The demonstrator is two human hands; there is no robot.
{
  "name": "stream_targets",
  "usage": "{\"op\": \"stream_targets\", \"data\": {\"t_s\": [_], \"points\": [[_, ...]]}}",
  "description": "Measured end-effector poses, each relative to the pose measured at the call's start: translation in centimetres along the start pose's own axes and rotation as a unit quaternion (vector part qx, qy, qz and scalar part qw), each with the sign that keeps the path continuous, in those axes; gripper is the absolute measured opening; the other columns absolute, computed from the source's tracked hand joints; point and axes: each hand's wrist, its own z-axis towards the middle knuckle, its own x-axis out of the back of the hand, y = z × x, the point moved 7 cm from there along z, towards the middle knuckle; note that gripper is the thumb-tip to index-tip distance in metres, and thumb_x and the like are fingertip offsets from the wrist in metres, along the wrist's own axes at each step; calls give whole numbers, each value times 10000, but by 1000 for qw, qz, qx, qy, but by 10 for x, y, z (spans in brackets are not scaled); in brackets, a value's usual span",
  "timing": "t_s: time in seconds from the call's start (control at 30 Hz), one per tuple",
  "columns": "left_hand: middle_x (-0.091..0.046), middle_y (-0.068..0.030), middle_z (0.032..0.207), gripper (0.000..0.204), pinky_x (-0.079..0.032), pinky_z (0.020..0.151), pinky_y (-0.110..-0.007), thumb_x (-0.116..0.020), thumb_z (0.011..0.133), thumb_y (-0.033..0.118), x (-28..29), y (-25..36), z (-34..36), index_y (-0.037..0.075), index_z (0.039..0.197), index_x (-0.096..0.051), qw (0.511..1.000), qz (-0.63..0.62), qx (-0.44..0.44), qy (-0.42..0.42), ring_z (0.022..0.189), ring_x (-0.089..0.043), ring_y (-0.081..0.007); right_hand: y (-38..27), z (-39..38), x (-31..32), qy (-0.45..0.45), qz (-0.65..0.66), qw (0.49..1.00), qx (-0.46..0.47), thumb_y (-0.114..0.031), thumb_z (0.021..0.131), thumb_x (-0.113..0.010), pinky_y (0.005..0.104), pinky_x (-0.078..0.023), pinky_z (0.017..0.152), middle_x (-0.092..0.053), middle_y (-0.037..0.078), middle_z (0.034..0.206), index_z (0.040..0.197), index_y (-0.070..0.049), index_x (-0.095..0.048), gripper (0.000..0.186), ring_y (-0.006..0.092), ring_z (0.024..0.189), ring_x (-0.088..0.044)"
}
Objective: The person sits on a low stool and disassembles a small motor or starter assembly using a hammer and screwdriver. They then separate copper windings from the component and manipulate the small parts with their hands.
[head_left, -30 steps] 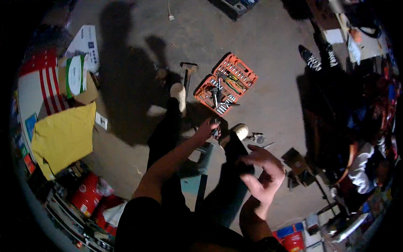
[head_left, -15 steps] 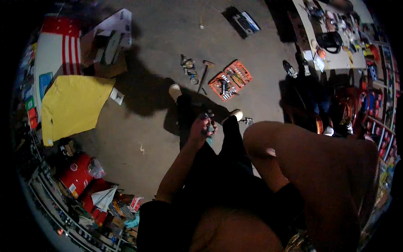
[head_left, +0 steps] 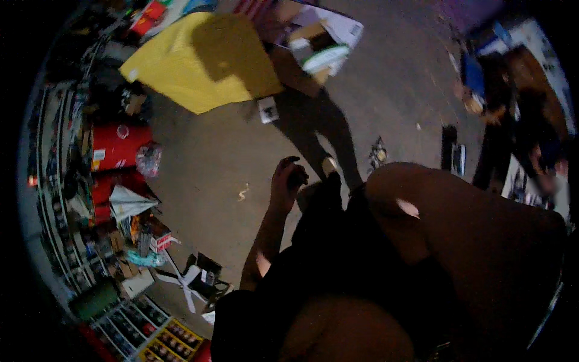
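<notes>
My left hand point(head_left: 284, 180) is out in front of my dark-clothed legs, fingers curled round a dark shape that I cannot make out. My right arm point(head_left: 458, 241) is raised very close to the camera and fills the lower right in shadow; its fingers are hidden. Beyond my left hand, a small dark cluster of metal parts point(head_left: 378, 154) lies on the floor, and a small white card point(head_left: 268, 110) lies by the edge of a yellow sheet point(head_left: 175, 66).
Red bags or boxes point(head_left: 117, 151) line the left, before crowded metal shelving point(head_left: 54, 181). A white fan-like object point(head_left: 187, 283) and shelved trays point(head_left: 169, 344) are at lower left. Cardboard packaging point(head_left: 319, 42) is ahead. A person point(head_left: 546, 151) and cluttered surfaces occupy the right.
The view has swung left, moving the orange toolbox out of clear sight. My right hand rose from by my knee toward the camera. My left hand stays in front, its fingers slightly shifted.
</notes>
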Motion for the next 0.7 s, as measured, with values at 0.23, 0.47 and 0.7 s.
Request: {"op": "stream_targets", "data": {"t_s": [0.23,0.47,0.7], "points": [[-583,-101,818,266,-493,670,-337,-509,911,172,110,76,3,12,1123,-508,973,-129,-119,147,752,-581,-205,78,153,-95,-128,9,992,-13,-569,777,-477,384,-371,614,-465,54,473,496,-87,-464,558,209,435,-465],[-597,-72,792,277,-495,662,-327,-554,897,215,208,196,45,23,1096,-548,939,-167,-204,221,696,-575,-187,173,300,-197,-209,-21,978,-12,-643,797,-423,356,-349,566,-436,48,454,473,-98,-433,634,203,412,-435],[-606,-77,804,276,-486,654,-318,-551,889,212,306,374,124,19,1085,-552,924,-173,-263,218,707,-584,-180,279,435,-352,-276,-27,960,-38,-718,817,-370,328,-327,518,-407,43,434,449,-110,-402,711,197,390,-406]]}}
